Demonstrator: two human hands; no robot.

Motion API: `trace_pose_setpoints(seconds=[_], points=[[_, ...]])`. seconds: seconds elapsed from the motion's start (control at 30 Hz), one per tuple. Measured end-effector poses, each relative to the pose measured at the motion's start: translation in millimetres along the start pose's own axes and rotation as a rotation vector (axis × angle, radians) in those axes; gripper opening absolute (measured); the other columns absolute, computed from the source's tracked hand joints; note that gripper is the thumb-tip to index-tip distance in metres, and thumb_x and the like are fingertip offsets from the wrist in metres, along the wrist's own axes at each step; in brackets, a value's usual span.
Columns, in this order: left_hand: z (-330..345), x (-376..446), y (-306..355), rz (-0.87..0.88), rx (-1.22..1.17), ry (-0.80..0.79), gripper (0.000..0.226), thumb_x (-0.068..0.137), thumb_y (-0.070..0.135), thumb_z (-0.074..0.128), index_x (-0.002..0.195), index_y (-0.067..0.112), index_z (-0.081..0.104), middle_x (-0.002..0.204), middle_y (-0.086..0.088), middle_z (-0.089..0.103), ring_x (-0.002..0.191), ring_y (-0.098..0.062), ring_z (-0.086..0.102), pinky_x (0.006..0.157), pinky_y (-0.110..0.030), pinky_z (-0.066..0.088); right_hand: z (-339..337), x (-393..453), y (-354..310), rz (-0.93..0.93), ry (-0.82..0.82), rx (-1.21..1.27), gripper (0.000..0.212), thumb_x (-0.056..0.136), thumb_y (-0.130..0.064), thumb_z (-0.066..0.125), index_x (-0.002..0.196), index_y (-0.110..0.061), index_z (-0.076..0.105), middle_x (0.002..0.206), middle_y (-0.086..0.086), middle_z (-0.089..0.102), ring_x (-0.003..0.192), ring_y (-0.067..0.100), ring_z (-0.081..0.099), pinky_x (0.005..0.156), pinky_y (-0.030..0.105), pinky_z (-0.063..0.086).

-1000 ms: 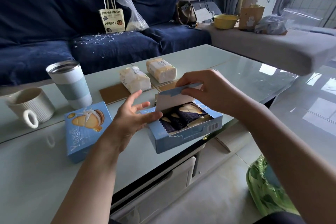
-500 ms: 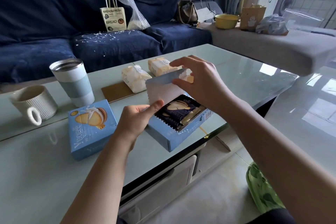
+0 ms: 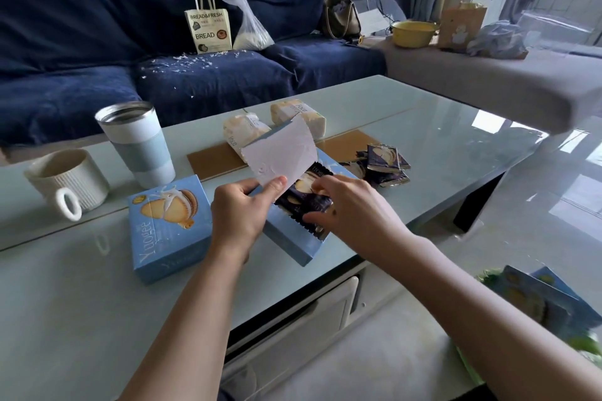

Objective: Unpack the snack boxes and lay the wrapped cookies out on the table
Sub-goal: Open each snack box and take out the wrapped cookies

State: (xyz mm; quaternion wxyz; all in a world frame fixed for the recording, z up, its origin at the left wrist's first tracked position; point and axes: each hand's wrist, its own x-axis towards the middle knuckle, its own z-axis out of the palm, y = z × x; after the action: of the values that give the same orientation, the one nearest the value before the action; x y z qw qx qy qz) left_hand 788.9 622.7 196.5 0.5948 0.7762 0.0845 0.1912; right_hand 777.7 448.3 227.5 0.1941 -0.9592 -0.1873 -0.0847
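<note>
1. We look down on a glass coffee table (image 3: 407, 114) in front of a dark blue sofa (image 3: 97, 26).
2. The open snack box (image 3: 293, 239) lies near the table's front edge, its torn lid flap (image 3: 281, 153) standing up.
3. Our left hand (image 3: 239, 215) pinches the flap's lower corner between thumb and fingers.
4. Our right hand (image 3: 351, 208) reaches into the box, fingers curled around a dark wrapped cookie (image 3: 304, 202).
5. A small heap of wrapped cookies (image 3: 382, 164) lies on the glass just beyond the box.
6. A sealed second box (image 3: 169, 226) lies left of our left hand.
7. Farther back stand a tumbler (image 3: 140, 143) and a ribbed mug (image 3: 66, 179), with two wrapped loaves (image 3: 244, 132) behind the flap.
</note>
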Motion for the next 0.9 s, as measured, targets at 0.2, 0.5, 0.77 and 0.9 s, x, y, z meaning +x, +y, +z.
trace_pose_setpoints(seconds=[0.2,0.5,0.77,0.9], points=[[0,-4,11,0.029,-0.078,0.016,0.026,0.073,0.038,0.083,0.084,0.014,0.078,0.073,0.016,0.073,0.066,0.005,0.06,0.066,-0.013,0.043,9,-1,2,-0.046,0.052,-0.126,0.076,0.078,-0.049,0.072,0.139,-0.017,0.039,0.14,0.0,0.043,0.123,0.026,0.044,0.092,0.037,0.044],[-1,-10,21,0.117,-0.049,0.056,0.02,0.071,0.03,0.086,0.088,0.03,0.075,0.077,0.026,0.068,0.073,0.014,0.064,0.063,-0.001,0.043,18,4,1,-0.054,0.131,-0.276,0.099,0.071,-0.054,0.076,0.147,-0.012,0.028,0.139,0.006,0.04,0.117,0.028,0.046,0.093,0.037,0.043],[-5,-8,17,0.079,-0.039,0.076,0.016,0.069,0.031,0.087,0.079,0.028,0.075,0.067,0.027,0.067,0.066,0.015,0.062,0.06,-0.001,0.041,32,11,7,-0.042,0.185,-0.32,0.082,0.067,-0.017,0.081,0.139,-0.011,0.043,0.12,0.009,0.055,0.096,0.031,0.056,0.074,0.039,0.051],[-10,-5,13,0.057,-0.05,0.082,0.013,0.071,0.029,0.086,0.077,0.024,0.076,0.063,0.025,0.068,0.059,0.012,0.059,0.058,-0.003,0.04,31,13,5,-0.105,0.125,-0.264,0.083,0.077,-0.027,0.073,0.147,-0.017,0.03,0.137,0.006,0.044,0.113,0.031,0.048,0.085,0.04,0.047]])
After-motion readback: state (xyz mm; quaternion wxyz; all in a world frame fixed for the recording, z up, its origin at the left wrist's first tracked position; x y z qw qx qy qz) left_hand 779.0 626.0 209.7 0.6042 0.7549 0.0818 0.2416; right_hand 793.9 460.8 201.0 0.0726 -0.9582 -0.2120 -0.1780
